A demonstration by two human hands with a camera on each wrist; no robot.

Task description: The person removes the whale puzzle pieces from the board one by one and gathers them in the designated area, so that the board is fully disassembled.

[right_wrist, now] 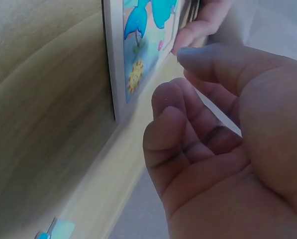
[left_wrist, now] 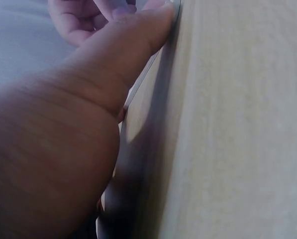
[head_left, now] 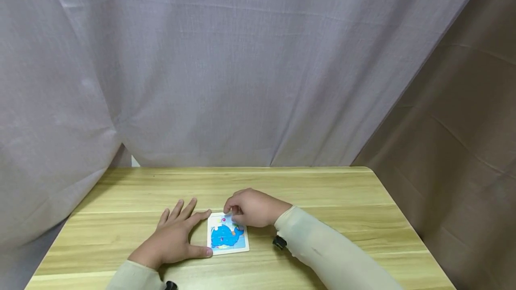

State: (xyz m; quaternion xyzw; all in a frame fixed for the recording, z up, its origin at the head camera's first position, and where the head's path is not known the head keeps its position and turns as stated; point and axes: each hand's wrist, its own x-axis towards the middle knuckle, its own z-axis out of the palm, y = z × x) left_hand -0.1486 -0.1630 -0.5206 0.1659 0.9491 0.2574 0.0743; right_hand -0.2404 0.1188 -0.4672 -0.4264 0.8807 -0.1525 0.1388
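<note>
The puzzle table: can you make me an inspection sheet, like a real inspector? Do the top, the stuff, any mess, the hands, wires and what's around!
Surface: light wood-grain table.
Job's things: puzzle with a blue whale-like picture and white frame, lying flat.
Clutter: small light-blue item, cut off by the right wrist view's edge; can't tell what.
Left hand: fingers spread, thumb and index fingertip at the puzzle's left corners.
Right hand: fingers curled, at the puzzle's far right corner; can't tell if it holds anything.
Cables: nothing seen.
Surroundings: grey curtain behind, brown curtain at right.

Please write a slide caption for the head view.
Left hand touching and right hand over a square, white-framed, mostly blue puzzle on a yellowish wooden table.
</note>
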